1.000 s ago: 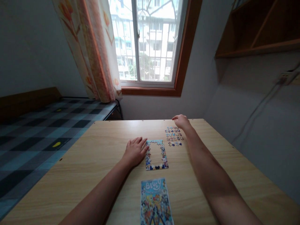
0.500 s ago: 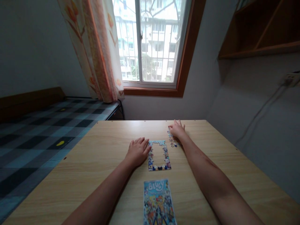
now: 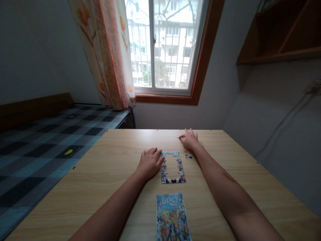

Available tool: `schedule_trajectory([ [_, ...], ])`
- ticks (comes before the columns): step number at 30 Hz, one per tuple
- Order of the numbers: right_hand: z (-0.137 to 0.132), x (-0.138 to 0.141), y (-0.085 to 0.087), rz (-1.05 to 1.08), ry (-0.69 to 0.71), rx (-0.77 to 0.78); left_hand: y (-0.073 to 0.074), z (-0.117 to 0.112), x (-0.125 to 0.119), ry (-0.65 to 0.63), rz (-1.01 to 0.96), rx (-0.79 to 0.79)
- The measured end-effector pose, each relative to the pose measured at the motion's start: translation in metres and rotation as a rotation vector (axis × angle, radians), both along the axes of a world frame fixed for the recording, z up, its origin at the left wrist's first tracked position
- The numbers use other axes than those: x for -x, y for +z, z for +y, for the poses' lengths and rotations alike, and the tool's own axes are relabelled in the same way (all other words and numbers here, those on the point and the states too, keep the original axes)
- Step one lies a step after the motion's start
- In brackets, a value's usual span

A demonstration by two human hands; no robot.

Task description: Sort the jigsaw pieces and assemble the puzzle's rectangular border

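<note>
A jigsaw puzzle border (image 3: 182, 177) lies flat on the wooden table, a rectangle of joined pieces around bare wood. My left hand (image 3: 149, 163) rests open at its upper left side, fingers stretched out and fingertips touching the frame's edge. Farther off and to the right, my right hand (image 3: 190, 139) is over a cluster of loose puzzle pieces (image 3: 187, 153), hiding part of it. A tiny puzzle piece (image 3: 178, 137) shows at the tips of its thumb and index finger, which look pinched on it; the other fingers point forward. Nearer to me lies a Bluey picture sheet (image 3: 173, 214).
The table (image 3: 120, 147) reaches toward a wall with a window (image 3: 173, 47) and a floral curtain (image 3: 107, 53). Left of it is a bed with a checked cover (image 3: 62, 134). A wooden shelf (image 3: 278, 58) hangs at the upper right, near a cable (image 3: 281, 120).
The view has turned slightly left. My right hand has shifted a little left relative to the loose pieces, and a piece now shows at its fingertips. My left hand stays by the border.
</note>
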State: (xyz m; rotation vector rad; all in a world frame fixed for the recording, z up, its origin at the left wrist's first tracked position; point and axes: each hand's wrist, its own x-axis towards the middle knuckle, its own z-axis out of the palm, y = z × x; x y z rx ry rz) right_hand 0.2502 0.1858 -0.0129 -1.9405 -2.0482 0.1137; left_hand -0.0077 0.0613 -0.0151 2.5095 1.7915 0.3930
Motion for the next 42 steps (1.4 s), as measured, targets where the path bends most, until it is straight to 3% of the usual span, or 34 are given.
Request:
schedule_trajectory([
  [3, 0.0, 0.005, 0.001, -0.014, 0.076, -0.04, 0.0, 0.0, 0.0, -0.003, 0.007, -0.01],
  [8, -0.001, 0.01, -0.001, -0.044, 0.03, -0.09, 0.002, -0.002, -0.001, 0.004, 0.008, -0.002],
  [21, -0.015, 0.03, 0.005, -0.116, 0.144, -0.133, 0.001, -0.001, 0.0, -0.003, -0.009, -0.007],
  [31, -0.015, 0.028, 0.006, -0.139, 0.169, -0.101, 0.001, -0.002, 0.0, -0.007, -0.025, -0.016],
  [37, -0.011, 0.019, 0.012, -0.107, 0.1, -0.065, 0.0, -0.001, 0.0, 0.002, -0.025, 0.0],
  [42, -0.012, 0.014, 0.014, -0.117, 0.233, -0.015, 0.0, -0.001, 0.0, 0.001, -0.028, -0.008],
])
